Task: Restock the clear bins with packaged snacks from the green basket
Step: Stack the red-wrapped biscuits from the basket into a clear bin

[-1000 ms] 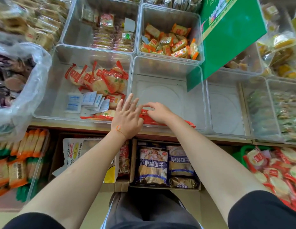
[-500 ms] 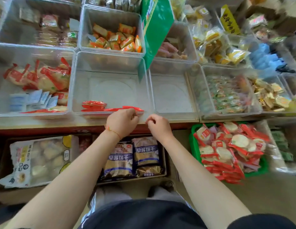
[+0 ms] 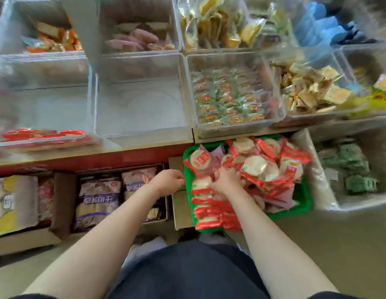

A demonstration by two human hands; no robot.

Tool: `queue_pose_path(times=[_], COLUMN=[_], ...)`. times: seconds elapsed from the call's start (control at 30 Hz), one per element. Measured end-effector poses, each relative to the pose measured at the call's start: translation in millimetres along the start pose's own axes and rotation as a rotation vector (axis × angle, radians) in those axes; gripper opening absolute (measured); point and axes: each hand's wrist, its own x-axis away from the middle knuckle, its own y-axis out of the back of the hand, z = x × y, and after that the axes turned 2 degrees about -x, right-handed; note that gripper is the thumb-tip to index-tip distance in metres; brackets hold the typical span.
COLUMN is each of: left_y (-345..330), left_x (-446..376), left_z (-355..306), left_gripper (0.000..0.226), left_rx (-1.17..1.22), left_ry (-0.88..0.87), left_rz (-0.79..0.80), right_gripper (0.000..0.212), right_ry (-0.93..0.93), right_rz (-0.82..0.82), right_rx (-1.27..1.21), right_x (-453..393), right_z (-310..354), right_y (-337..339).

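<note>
Down at the green basket [image 3: 304, 203] now, which sits on the floor below the shelf's front edge. A second ago both hands were up at the near edge of the clear bin [image 3: 47, 100], leaving a few red packs along its front wall. Since then they've dropped away, and the view has swung right with them. So that drop-off looks done, and this is the reach for the next batch.

Right hand [image 3: 225, 180] is buried in the pile of red-and-white snack packs [image 3: 258, 167] near the basket's left side. Its fingers are curled down among the wrappers. I can't tell if it's actually got hold of one yet, too much blur and the fingertips are hidden. Left hand [image 3: 168, 180] is just outside the basket's left rim, over a cardboard box [image 3: 181, 210], fingers loosely curled and holding nothing.

The empty bin [image 3: 144, 104] straight above the basket's left corner looks like another spot needing stock. Plenty of packs left, so I'd say this job is early on.
</note>
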Motion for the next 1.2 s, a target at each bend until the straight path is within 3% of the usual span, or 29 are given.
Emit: queue_pose_path(times=[0.07, 0.17, 0.3, 0.43, 0.63, 0.77, 0.83, 0.97, 1.07, 1.2], left_y=[-8.2, -13.7, -18.3, -24.4, -34.2, -32.5, -30.6, -22.4, -12.8, -9.4], left_x=[-4.7, -9.4, -15.1, -22.1, -25.7, -22.5, -23.3, -23.9, -20.5, -22.6], left_z=[-16.1, -32.7, -44.1, -45.8, -48.6, -48.2, -46.7, -51.2, -52.4, -36.3], left_gripper=[0.028, 0.025, 0.026, 0.028, 0.024, 0.020, 0.021, 0.029, 0.032, 0.033], left_rx=[0.010, 0.029, 0.072, 0.122, 0.309, 0.419, 0.523, 0.867, 1.161, 1.258], left_ry=[0.032, 0.074, 0.106, 0.141, 0.186, 0.215, 0.238, 0.254, 0.168, 0.077], left_rz=[-0.010, -0.027, -0.014, -0.001, 0.031, -0.015, -0.042, -0.041, -0.043, -0.010], right_gripper=[0.082, 0.090, 0.115, 0.092, 0.012, 0.026, 0.034, 0.050, 0.049, 0.039], right_ry=[0.019, 0.126, 0.158, 0.220, 0.233, 0.231, 0.243, 0.316, 0.345, 0.347], right_rz=[0.133, 0.218, 0.354, 0.290, 0.075, -0.107, -0.124, 0.040, 0.143, 0.269], right_rx=[0.016, -0.009, 0.013, -0.004, -0.230, -0.331, -0.481, -0.794, -0.845, -0.868], right_x=[-5.0, -11.6, -12.8, -5.0, 2.8, 2.4, 0.8, 1.5, 2.7, 0.5], right_z=[-15.6, -24.3, -33.8, -45.5, -52.1, -45.0, -38.6, -19.7, -5.2, 12.1], right_y=[3.9, 5.0, 9.6, 14.2, 45.2, 59.0, 64.7, 68.1, 62.7, 54.1])
